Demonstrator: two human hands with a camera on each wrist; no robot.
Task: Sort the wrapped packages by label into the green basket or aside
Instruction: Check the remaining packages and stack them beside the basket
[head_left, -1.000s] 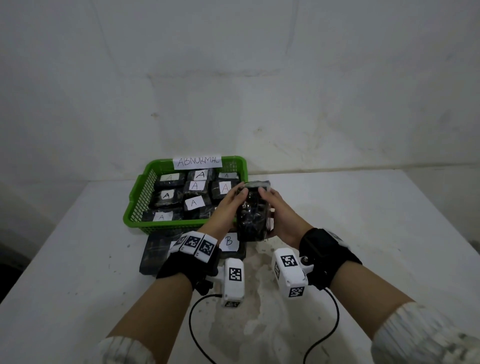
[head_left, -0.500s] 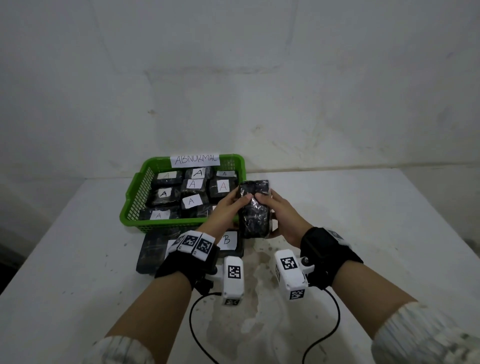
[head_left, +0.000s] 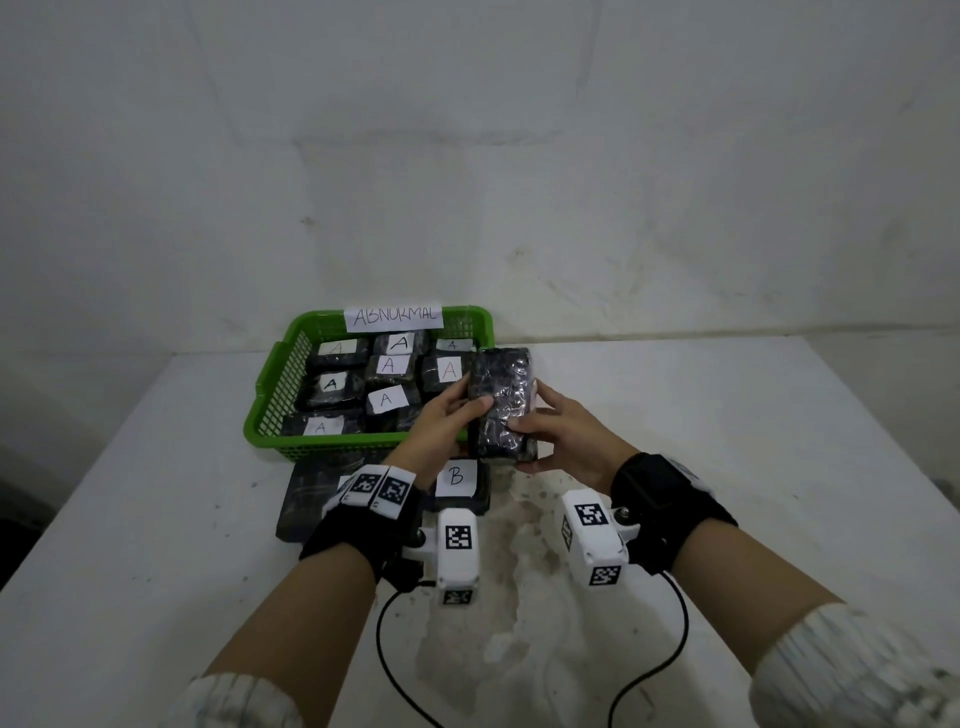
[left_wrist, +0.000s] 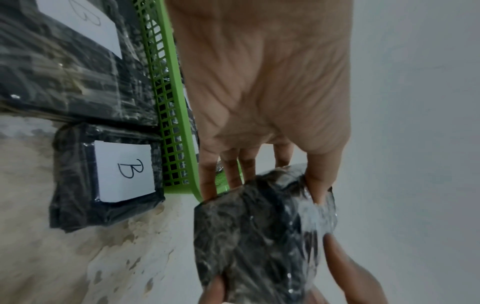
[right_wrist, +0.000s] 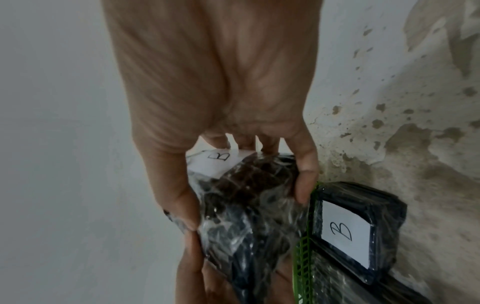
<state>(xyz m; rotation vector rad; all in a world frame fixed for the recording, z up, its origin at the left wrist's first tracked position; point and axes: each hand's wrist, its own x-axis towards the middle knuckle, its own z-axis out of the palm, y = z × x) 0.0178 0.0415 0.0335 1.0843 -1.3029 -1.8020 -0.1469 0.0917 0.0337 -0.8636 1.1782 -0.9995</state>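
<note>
Both hands hold one black plastic-wrapped package (head_left: 501, 402) above the table, just right of the green basket (head_left: 270, 415). My left hand (head_left: 449, 415) grips its left side, thumb on top. My right hand (head_left: 558, 431) grips its right side and underside. In the right wrist view a white label marked B (right_wrist: 219, 162) shows on the held package's (right_wrist: 249, 205) far face. The left wrist view shows the same package (left_wrist: 259, 236) pinched between both hands. The basket, tagged ABNORMAL (head_left: 394, 316), holds several packages labelled A (head_left: 387, 400).
Two black packages lie on the table before the basket: one labelled B (head_left: 457, 480) under my hands and a larger one (head_left: 306, 499) to its left, also labelled B (left_wrist: 78, 24). The white table (head_left: 727, 415) has a worn patch in the middle. Cables trail from the wrist cameras.
The held package has been turned and tilted slightly between both hands, staying beside the basket's right corner. My thumbs shifted on its top face.
</note>
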